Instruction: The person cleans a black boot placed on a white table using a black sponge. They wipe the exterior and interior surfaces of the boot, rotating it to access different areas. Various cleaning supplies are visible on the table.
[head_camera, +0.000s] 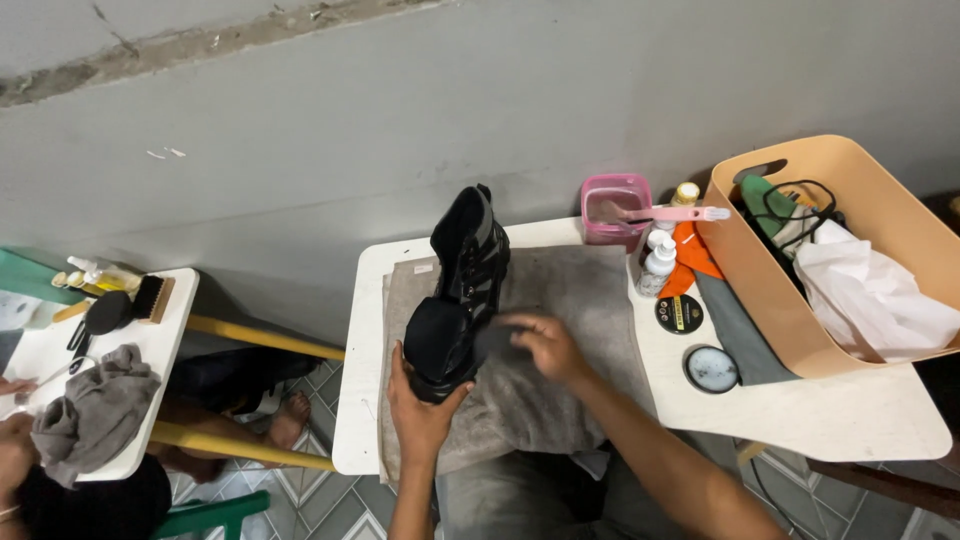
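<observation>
A black boot (462, 290) lies on its side on a grey towel (570, 300) spread over the white table (800, 415). My left hand (420, 410) grips the boot from below, near its toe end. My right hand (545, 345) presses a dark pad or cloth (497, 338) against the boot's side. The pad is blurred, so I cannot tell its exact kind.
A pink tub (615, 208) with a pink brush across it, small bottles (658, 262), an open polish tin (711, 369) and its black lid (679, 314) sit right of the towel. A tan basket (800, 290) holds cloths. Another person's table (60, 350) at left carries a grey rag and brushes.
</observation>
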